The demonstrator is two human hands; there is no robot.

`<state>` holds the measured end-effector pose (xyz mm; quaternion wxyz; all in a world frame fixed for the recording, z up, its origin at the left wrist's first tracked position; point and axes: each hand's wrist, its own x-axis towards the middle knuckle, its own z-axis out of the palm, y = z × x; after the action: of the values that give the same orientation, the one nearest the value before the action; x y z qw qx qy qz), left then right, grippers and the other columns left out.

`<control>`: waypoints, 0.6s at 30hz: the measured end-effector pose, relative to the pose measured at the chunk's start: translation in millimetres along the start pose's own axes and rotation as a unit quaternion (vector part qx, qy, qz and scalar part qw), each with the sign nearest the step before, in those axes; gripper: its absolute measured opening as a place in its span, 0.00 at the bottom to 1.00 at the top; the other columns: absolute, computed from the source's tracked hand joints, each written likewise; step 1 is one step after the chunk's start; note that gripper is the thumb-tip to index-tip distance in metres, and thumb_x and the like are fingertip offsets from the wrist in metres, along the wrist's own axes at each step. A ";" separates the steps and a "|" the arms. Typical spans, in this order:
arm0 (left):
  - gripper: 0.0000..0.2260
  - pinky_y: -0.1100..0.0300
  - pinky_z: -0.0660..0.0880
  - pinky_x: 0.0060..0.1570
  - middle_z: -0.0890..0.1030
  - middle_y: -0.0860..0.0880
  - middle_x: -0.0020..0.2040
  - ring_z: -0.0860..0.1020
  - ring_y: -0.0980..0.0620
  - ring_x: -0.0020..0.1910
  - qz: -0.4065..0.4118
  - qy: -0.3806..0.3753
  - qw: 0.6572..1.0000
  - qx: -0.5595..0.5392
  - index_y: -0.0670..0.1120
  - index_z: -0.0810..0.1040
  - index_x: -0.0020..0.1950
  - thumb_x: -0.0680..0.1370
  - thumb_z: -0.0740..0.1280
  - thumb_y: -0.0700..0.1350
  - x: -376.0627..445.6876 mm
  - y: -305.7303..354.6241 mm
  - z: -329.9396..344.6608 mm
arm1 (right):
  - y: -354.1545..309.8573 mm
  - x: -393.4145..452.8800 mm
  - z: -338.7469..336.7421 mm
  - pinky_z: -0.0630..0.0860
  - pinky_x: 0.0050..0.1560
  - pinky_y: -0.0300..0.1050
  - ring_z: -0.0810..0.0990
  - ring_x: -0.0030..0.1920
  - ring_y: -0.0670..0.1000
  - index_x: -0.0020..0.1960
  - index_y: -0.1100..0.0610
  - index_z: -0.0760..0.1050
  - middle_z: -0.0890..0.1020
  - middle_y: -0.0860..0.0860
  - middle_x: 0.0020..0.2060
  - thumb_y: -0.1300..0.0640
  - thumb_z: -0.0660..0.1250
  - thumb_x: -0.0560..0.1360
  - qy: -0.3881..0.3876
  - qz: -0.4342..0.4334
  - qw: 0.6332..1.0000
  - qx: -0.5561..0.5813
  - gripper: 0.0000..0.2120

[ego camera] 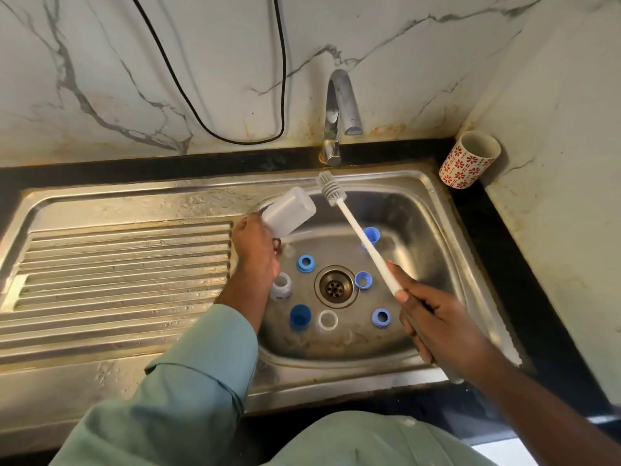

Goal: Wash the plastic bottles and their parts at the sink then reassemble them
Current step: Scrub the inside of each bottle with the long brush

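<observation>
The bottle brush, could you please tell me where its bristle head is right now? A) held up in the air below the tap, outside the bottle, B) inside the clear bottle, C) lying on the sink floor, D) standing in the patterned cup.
A: the right hand grips the brush by its handle, and its head is raised below the tap, beside the bottle held by the left hand.

A drainboard (127,264) lies left of the sink (433,196), with the tap (339,109) behind the basin and a cup (468,159) at the back right corner. Rings (305,263) and caps (300,314) lie scattered around the drain (334,286). Above the basin, a bottle (289,211) is held left of a brush (356,230).
</observation>
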<state>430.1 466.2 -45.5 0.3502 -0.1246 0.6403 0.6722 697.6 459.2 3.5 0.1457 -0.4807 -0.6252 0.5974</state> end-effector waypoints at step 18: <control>0.09 0.64 0.70 0.30 0.80 0.43 0.51 0.79 0.50 0.43 0.006 -0.024 0.999 0.032 0.47 0.76 0.59 0.79 0.64 0.46 0.4 -11.0 1.6 | 3.4 6.8 -6.5 0.68 0.22 0.40 0.66 0.23 0.48 0.67 0.40 0.73 0.71 0.51 0.28 0.54 0.62 0.81 0.027 0.026 0.999 -0.021 0.17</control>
<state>437.2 467.2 -54.1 0.3649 -0.0935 0.6538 0.6562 700.6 467.9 -0.6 0.1372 -0.5157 -0.6207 0.5744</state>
